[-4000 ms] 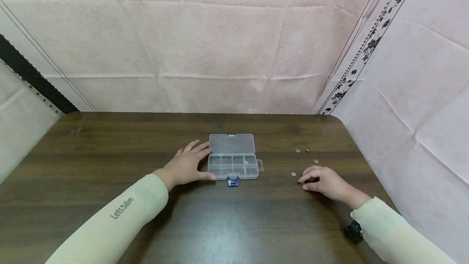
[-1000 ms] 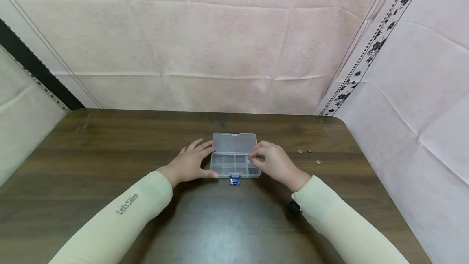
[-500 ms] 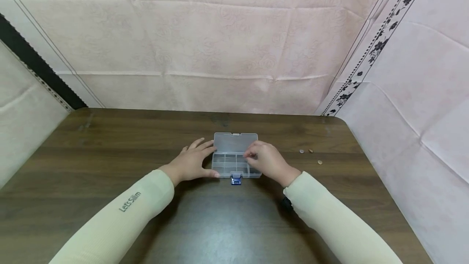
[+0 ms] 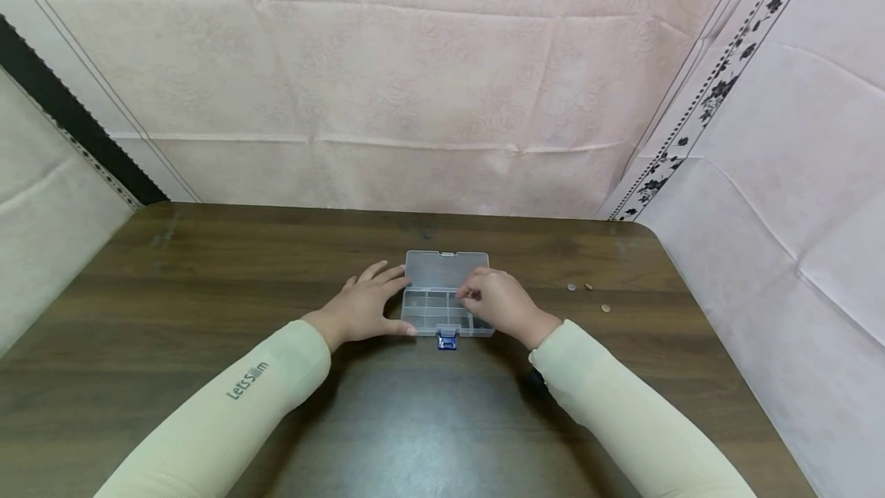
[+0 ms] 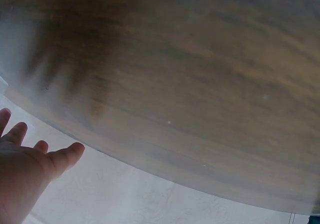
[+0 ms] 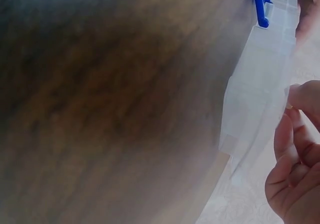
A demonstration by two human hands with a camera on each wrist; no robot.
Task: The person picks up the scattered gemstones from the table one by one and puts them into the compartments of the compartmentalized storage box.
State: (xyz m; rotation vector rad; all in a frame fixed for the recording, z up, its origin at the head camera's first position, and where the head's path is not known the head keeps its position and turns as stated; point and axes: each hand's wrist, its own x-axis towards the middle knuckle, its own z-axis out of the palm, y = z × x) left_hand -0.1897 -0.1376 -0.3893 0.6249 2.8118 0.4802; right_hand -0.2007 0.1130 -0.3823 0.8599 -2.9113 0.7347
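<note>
1. Clear box (image 4: 427, 333): one, thin see-through plastic, rectangular, flat on the table around mid-width, between the two hands. Lid (image 4: 442, 267) hinged fully back, lying toward the far edge; smooth, slightly cloudy.
2. Inside: straight dividers make square-cornered compartments in two rows. Three columns readable left of the right hand; the right end is partly covered, so no full count. Contents too small or hidden to make out.
3. Clasp (image 4: 446, 342): one, glossy blue, at the middle of the box's near side.
4. Right hand (image 4: 505, 302): over the box's right part, thumb and fingertip together on a small yellowish piece (image 6: 289, 105), best seen from the right wrist. One piece visible there; its full shape is hidden by the fingers.
5. Left hand (image 4: 359, 310): fingers apart and extended, gripping nothing; thumb at the box's near left corner, fingertips at the lid's left edge.
6. Loose discs: three, small and roundish, right of the box, well apart from it. Greyish disc (image 4: 571, 287) and brown disc (image 4: 588, 287) near each other; tan disc (image 4: 605, 308) nearer the person.
7. Table (image 4: 415, 406): dark brown wood grain, faint sheen, rounded far corners.
8. Sleeves: two, pale, fine-ribbed; dark lettering on the left sleeve (image 4: 228, 413).
9. Backdrop (image 4: 415, 83): pale pinkish sheeting, creased, faintly patterned; black floral band (image 4: 719, 91) at right.
</note>
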